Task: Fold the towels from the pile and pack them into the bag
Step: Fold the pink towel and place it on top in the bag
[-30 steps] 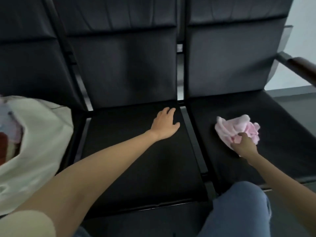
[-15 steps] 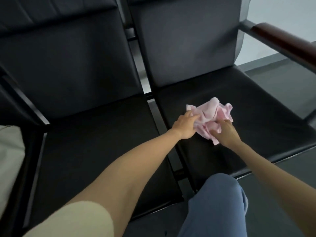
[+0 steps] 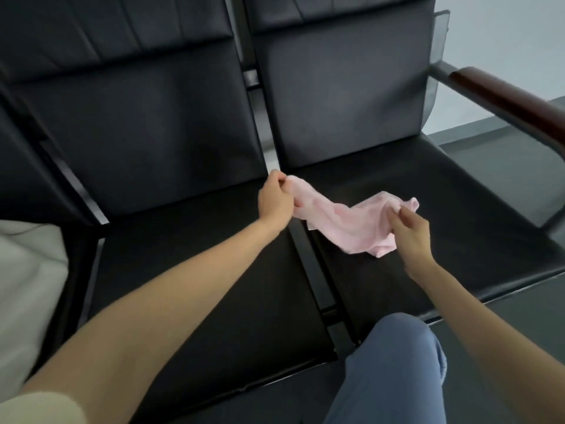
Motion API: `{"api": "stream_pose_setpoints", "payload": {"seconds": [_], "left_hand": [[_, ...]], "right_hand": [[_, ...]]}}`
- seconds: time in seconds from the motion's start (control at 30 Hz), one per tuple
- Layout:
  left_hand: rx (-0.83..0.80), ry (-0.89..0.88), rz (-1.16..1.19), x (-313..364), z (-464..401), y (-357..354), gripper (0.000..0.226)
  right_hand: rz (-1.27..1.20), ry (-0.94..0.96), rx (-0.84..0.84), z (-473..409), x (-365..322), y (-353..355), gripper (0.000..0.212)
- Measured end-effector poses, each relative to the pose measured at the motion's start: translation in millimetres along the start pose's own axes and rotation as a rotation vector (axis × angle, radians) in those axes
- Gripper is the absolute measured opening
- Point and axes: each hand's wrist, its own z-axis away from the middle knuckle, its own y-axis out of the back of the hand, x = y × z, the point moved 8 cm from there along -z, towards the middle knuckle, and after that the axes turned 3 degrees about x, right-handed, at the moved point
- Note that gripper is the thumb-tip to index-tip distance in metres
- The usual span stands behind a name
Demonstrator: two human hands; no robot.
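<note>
Head view. A person leans over a row of black seats (image 3: 189, 270) and opens out a pink towel (image 3: 351, 224) ahead of folding it. The left hand (image 3: 275, 201) pinches the far-left end of the towel, its fingers (image 3: 282, 186) curled round the cloth above the gap between the two seats. The right hand (image 3: 409, 231) pinches the opposite edge, thumb and fingers (image 3: 394, 218) closed on a bunched part of the cloth over the right-hand seat (image 3: 428, 185). Between the two hands the towel hangs in a loose, twisted band and sags toward the seat; whether its lowest fold touches the cushion cannot be told. A small tail of cloth projects to the right, past the right hand.

Step in hand, as judged: spreading one towel flat, the stage before the first fold. The next move seems to call for the hands to find two corners of one edge, draw them apart until the twist comes out, and lay the cloth on a seat or fold it in the air.

The pale bag (image 3: 27, 286) shows only in part at the left edge, well apart from the towel. A wood-topped armrest (image 3: 504, 96) bounds the right-hand seat, and a knee in blue trousers (image 3: 394, 362) fills the near foreground.
</note>
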Motion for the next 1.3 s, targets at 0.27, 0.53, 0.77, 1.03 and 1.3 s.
{"api": "stream_pose_setpoints", "payload": {"seconds": [0.27, 0.53, 0.77, 1.03, 1.3], "left_hand": [[0.262, -0.11, -0.06, 16.2, -6.0, 176.3, 0.009], [0.299, -0.023, -0.205, -58.8, 42.1, 272.0, 0.017], [0.0, 0.158, -0.244, -153.8, 102.0, 262.7, 0.034], [-0.358, 0.071, -0.22, -173.3, 192.0, 181.5, 0.039], [-0.091, 0.214, -0.015, -169.4, 186.1, 198.3, 0.014]], "right_hand": [[-0.062, 0.169, -0.097, 53.6, -93.3, -64.4, 0.028], [0.034, 0.254, -0.324, 162.2, -93.0, -147.0, 0.017], [0.128, 0.138, -0.457, 213.4, -31.7, -191.7, 0.023], [0.04, -0.053, -0.538, 241.5, 5.9, -201.8, 0.039], [0.117, -0.073, -0.522, 215.3, 19.1, -176.5, 0.036]]}}
